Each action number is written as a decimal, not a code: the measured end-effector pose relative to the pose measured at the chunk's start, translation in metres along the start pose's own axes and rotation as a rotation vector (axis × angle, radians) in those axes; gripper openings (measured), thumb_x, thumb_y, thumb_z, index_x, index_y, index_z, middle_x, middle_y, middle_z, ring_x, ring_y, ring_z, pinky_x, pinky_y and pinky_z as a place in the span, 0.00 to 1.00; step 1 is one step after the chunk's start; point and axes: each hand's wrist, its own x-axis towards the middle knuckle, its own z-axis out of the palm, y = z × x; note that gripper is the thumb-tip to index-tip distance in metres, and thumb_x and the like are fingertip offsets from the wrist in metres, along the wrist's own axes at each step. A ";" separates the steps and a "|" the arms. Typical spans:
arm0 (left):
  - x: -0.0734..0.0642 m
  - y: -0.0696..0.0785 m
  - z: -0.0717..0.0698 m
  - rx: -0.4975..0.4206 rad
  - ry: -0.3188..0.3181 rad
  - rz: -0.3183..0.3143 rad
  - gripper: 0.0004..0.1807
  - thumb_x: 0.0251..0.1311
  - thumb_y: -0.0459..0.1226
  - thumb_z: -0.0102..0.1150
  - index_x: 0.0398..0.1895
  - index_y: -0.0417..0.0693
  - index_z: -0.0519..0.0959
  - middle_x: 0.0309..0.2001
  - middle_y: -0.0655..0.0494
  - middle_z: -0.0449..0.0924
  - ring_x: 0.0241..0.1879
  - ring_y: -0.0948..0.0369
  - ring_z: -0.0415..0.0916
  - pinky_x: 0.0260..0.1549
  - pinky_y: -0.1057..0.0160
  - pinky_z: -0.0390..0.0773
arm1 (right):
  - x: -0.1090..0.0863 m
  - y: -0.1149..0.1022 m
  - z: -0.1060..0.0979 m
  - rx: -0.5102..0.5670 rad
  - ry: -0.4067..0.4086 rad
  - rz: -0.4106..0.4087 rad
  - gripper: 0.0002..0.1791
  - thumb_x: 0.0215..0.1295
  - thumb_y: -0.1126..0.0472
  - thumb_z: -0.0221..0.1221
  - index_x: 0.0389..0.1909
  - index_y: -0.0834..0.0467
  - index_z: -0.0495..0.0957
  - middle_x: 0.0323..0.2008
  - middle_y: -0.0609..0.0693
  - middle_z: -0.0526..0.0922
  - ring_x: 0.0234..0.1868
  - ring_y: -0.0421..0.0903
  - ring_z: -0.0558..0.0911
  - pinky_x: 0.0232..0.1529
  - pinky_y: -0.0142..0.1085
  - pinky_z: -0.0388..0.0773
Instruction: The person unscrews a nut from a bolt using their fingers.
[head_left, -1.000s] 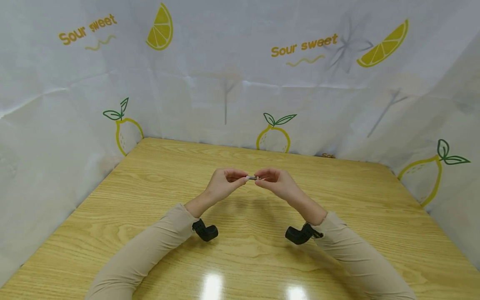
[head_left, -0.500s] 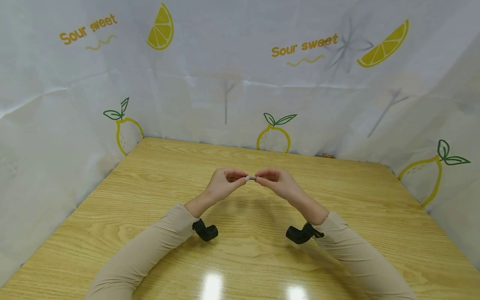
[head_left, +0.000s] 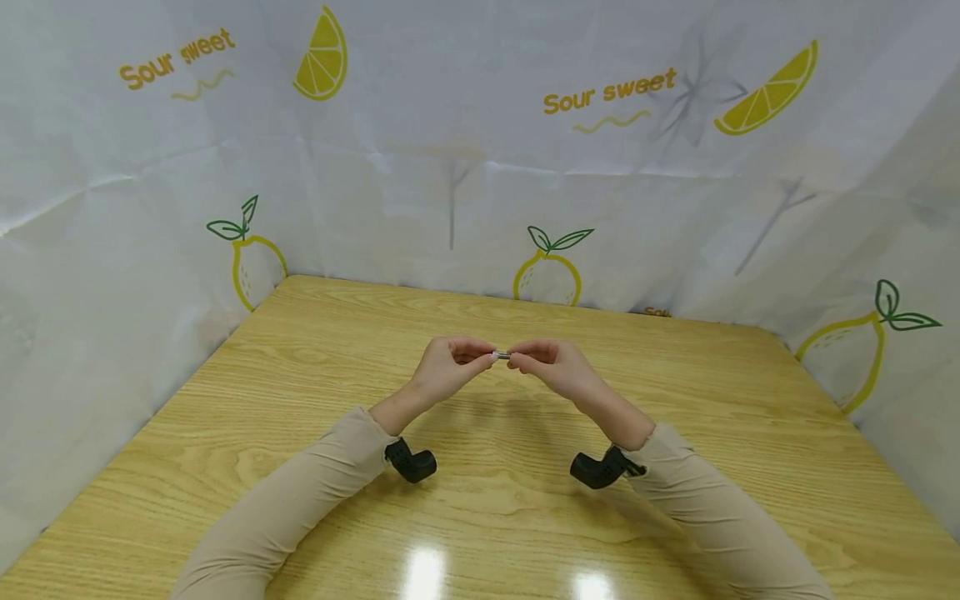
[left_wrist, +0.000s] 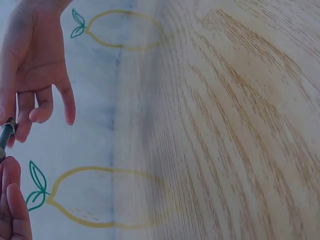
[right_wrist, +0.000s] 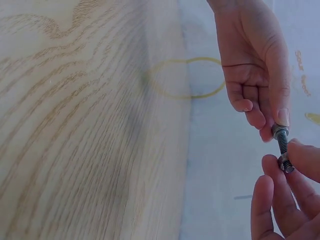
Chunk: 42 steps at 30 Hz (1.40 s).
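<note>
Lemon-printed sheeting point(head_left: 420, 200) backs the wood-grained desk point(head_left: 487, 533), and on my feed the bolt point(right_wrist: 283, 141) is held above it, long axis running crosswise between both hands. I see the left hand point(head_left: 441, 368) pinching its thicker end; equally near, the right hand point(head_left: 564, 372) has fingers narrowly closed around the nut point(right_wrist: 284, 163) near the threaded tip.

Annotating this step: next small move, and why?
Probably a slight turn of the nut by the right hand while the left hand steadies the bolt: the right holds the nut near the bolt's free end, the left pinches the head, thread showing between.
</note>
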 end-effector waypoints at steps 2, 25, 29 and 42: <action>0.000 0.000 0.000 0.002 0.002 0.000 0.14 0.62 0.33 0.56 0.47 0.33 0.80 0.43 0.37 0.82 0.42 0.49 0.82 0.39 0.64 0.81 | 0.000 0.000 0.000 0.024 0.013 -0.015 0.17 0.64 0.56 0.58 0.51 0.59 0.77 0.48 0.57 0.81 0.50 0.52 0.79 0.55 0.49 0.74; 0.019 -0.037 0.004 -0.023 0.000 0.006 0.15 0.61 0.37 0.58 0.48 0.37 0.80 0.44 0.40 0.83 0.44 0.45 0.80 0.39 0.63 0.81 | -0.001 0.000 0.000 0.024 -0.007 -0.020 0.22 0.65 0.52 0.57 0.56 0.61 0.74 0.51 0.58 0.80 0.52 0.54 0.78 0.57 0.52 0.72; 0.018 -0.036 0.004 -0.034 0.002 0.012 0.15 0.61 0.38 0.59 0.47 0.39 0.81 0.43 0.41 0.83 0.44 0.44 0.80 0.39 0.64 0.81 | -0.001 0.001 0.000 -0.012 -0.007 -0.011 0.21 0.67 0.49 0.54 0.53 0.60 0.76 0.48 0.57 0.83 0.52 0.53 0.79 0.58 0.53 0.70; 0.019 -0.039 0.003 -0.041 -0.005 0.028 0.14 0.61 0.37 0.59 0.47 0.38 0.81 0.43 0.41 0.83 0.44 0.42 0.79 0.39 0.63 0.81 | 0.000 0.000 0.000 0.010 -0.028 -0.040 0.22 0.67 0.51 0.54 0.54 0.61 0.74 0.47 0.60 0.82 0.49 0.53 0.81 0.58 0.53 0.71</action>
